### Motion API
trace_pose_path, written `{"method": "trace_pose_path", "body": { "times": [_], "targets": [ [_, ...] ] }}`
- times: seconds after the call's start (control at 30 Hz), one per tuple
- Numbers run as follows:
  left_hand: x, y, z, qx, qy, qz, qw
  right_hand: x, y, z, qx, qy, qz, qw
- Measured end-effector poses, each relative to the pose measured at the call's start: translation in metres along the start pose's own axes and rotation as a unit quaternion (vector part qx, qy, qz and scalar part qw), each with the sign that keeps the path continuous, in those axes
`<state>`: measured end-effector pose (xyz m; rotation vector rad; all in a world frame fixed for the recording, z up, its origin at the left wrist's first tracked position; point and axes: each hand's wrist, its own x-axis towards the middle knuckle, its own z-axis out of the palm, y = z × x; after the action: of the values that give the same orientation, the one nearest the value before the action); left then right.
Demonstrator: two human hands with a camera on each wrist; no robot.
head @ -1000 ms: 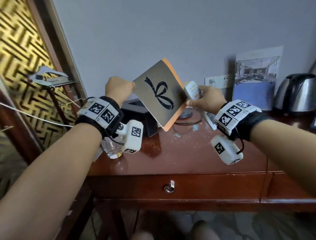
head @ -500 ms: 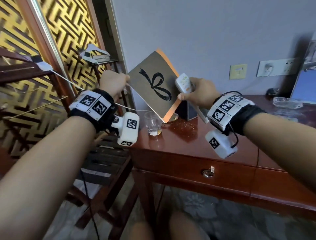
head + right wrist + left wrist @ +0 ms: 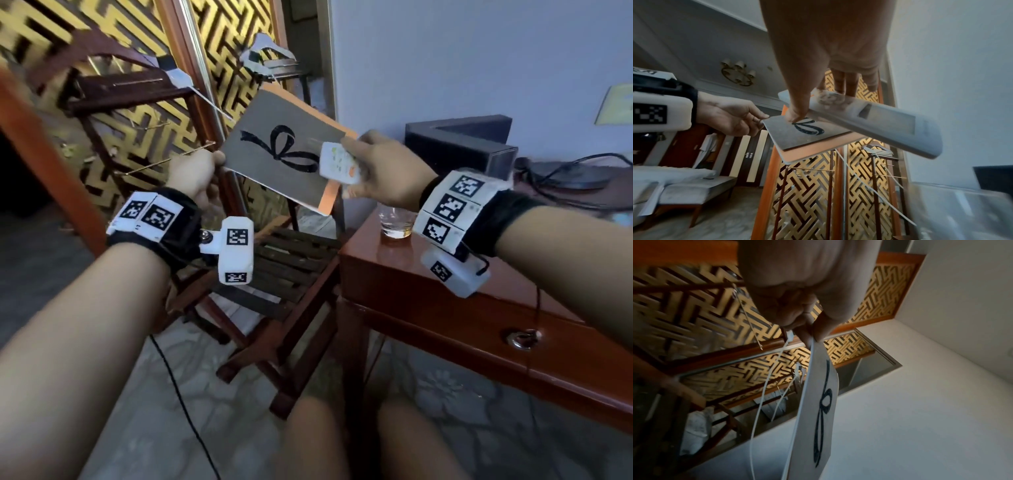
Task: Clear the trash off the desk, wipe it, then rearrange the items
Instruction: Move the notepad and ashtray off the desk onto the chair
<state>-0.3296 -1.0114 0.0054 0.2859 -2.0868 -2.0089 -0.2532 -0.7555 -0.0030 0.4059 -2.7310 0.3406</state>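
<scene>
Evidently, step in hand: the desk (image 3: 428, 301) is being emptied, probably ahead of the wipe; a grey booklet (image 3: 284, 164) with a black ribbon drawing and a white remote control (image 3: 339, 164) are both off the desk, held out past its left end
Booklet position: in the air, tilted, above the slatted wooden chair (image 3: 291, 260) that stands beside the desk; its orange back cover shows along the lower right edge
Left hand (image 3: 195, 173): closed in a pinch on the booklet's left edge; the left wrist view shows thumb and fingers (image 3: 819, 327) clamped on the thin edge of the cover
Right hand (image 3: 380, 171): curled round the remote, and the right wrist view shows the thumb (image 3: 795, 113) pressing down on the booklet's cover, so this one hand steadies both things
Still on the desk: a glass (image 3: 395, 222) near the left corner, just behind the right wrist, a black box (image 3: 459, 147) at the back, and dark cables farther right
Next move, as a judgement: find a place to lay the booklet and remote, most likely the chair seat below; that calls for lowering both hands together and keeping the booklet level so that the remote does not slide
Risk: the right forearm hangs close to the glass
</scene>
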Motion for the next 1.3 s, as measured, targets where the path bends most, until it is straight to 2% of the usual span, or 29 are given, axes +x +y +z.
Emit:
{"method": "trace_pose_path", "body": {
  "times": [0.2,0.37,0.53,0.7,0.93,1.0,1.1,1.3],
  "targets": [
    [0.038,-0.051,-0.069,-0.002,0.066,-0.063,0.996,0.035,-0.044,0.046,-0.045,-0.059,-0.084,0.994],
    [0.059,-0.104,-0.114,0.021,0.128,-0.091,0.987,0.066,-0.075,0.091,-0.05,-0.109,-0.126,0.985],
    [0.076,-0.156,-0.146,0.082,0.188,-0.128,0.97,0.091,-0.095,0.144,-0.068,-0.174,-0.148,0.971],
    [0.106,-0.202,-0.167,0.096,0.207,-0.177,0.957,0.11,-0.097,0.205,-0.086,-0.234,-0.151,0.957],
    [0.131,-0.257,-0.158,0.163,0.147,-0.212,0.952,0.126,-0.072,0.283,-0.088,-0.343,-0.152,0.923],
    [0.14,-0.276,-0.156,0.186,0.121,-0.242,0.944,0.129,-0.063,0.3,-0.092,-0.359,-0.139,0.918],
    [0.148,-0.305,-0.153,0.233,0.069,-0.283,0.928,0.133,-0.051,0.321,-0.084,-0.369,-0.109,0.919],
    [0.15,-0.351,-0.135,0.305,0.001,-0.309,0.901,0.142,-0.029,0.355,-0.039,-0.357,-0.072,0.931]
  ]
}}
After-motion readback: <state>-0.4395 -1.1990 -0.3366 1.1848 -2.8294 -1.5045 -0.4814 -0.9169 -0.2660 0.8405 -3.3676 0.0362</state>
